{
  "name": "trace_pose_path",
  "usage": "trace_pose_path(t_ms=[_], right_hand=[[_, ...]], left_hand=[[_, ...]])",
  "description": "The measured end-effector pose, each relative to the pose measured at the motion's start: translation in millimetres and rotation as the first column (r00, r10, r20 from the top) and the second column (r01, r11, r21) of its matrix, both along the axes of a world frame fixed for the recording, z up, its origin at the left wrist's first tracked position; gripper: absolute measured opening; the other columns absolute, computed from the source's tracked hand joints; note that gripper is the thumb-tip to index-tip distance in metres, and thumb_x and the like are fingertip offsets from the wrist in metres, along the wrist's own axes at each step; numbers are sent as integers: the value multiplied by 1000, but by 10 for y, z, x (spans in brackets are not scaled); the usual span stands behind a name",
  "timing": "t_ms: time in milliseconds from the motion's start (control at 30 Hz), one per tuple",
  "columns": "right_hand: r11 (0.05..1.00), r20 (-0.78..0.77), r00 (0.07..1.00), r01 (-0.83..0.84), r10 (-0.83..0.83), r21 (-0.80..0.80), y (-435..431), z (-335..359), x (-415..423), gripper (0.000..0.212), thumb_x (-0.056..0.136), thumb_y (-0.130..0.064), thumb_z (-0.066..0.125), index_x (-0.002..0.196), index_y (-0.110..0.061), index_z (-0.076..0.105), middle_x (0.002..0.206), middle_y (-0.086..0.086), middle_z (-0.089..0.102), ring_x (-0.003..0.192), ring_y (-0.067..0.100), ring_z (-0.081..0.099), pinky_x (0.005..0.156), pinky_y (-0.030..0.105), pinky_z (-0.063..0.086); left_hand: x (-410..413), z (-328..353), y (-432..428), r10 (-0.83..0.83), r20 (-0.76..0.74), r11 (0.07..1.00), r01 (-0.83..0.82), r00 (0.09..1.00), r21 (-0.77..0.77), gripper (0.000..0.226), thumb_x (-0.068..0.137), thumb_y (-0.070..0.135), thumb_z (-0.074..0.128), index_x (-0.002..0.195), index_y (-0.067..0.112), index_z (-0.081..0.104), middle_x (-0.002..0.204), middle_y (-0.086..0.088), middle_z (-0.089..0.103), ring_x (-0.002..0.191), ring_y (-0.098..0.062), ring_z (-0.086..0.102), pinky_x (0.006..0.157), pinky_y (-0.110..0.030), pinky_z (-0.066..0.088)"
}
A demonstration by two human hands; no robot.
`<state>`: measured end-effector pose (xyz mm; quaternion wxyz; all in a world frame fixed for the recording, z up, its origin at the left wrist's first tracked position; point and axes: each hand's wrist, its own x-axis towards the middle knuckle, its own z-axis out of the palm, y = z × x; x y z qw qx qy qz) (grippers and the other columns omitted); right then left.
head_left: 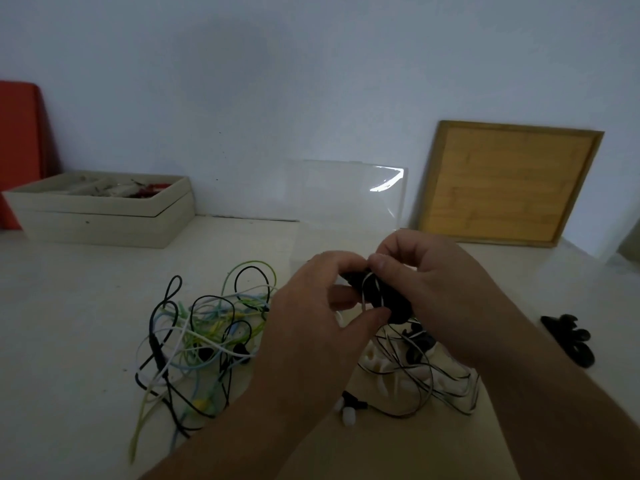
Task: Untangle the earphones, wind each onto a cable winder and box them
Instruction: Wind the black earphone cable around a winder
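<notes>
Left hand (308, 317) pinches cable (363, 292) on a winder (398, 308) gripped by right hand (436, 292), centre frame, over a pale table (69, 306) of tangled earphones (204, 334); board (505, 183) leans on wall (277, 81), upper right.

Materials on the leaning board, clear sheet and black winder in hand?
Leaning board: wood, matt, faint grain, lighter frame.
Clear sheet: likely acrylic or plastic, glossy, see-through with bright glint.
Black winder: probably rubber or soft plastic, matt; too dim to tell.
</notes>
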<state>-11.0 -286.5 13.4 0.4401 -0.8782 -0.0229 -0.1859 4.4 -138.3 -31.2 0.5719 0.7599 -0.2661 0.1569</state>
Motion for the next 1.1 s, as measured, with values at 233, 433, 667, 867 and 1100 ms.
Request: trace_pose_path(t_ms=[233, 433, 667, 867, 1100], right_hand=[[999, 21, 999, 40, -39, -3, 31, -23, 22, 21, 95, -28, 59, 76, -20, 62, 71, -4, 63, 59, 0, 57, 48, 12, 46], [995, 13, 1000, -3, 2, 103, 69, -26, 15, 20, 95, -26, 59, 76, -19, 62, 67, -9, 65, 55, 2, 60, 47, 15, 49], [993, 17, 999, 37, -40, 111, 61, -46, 28, 21, 95, -27, 59, 76, -18, 61, 64, -4, 62, 52, 7, 62, 46, 18, 48], [992, -20, 999, 40, -37, 119, 70, -43, 23, 20, 97, -26, 58, 79, -18, 61, 73, 6, 68, 57, 20, 69, 52, 32, 59], [995, -89, 996, 36, -28, 93, 60, -57, 47, 19, 97, -23, 57, 82, -13, 61, 70, 6, 72, 54, 13, 68, 50, 21, 52]], left_hand=[[10, 18, 8, -61, -170, 990, 37, 984, -138, 55, 76, 12, 82, 121, 31, 58, 113, -2, 69, 88, -3, 72, 74, -16, 57], [26, 17, 6, -112, -137, 984, 91, 984, -151, 44, 77, -1, 79, 116, 16, 67, 123, 7, 62, 89, -7, 74, 78, -20, 59], [-13, 58, 12, -149, -147, 963, 110, 978, -246, 34, 78, -1, 78, 105, 15, 65, 97, -8, 74, 69, -4, 73, 60, -11, 53], [8, 43, 11, -94, -112, 982, 74, 989, -172, 34, 83, -5, 72, 104, 21, 62, 104, 0, 70, 79, -9, 74, 64, -20, 56], [36, 39, 40, 114, -17, 988, -115, 993, -103, 33, 83, 0, 72, 103, 25, 62, 99, 12, 69, 80, -6, 72, 63, -26, 60]])
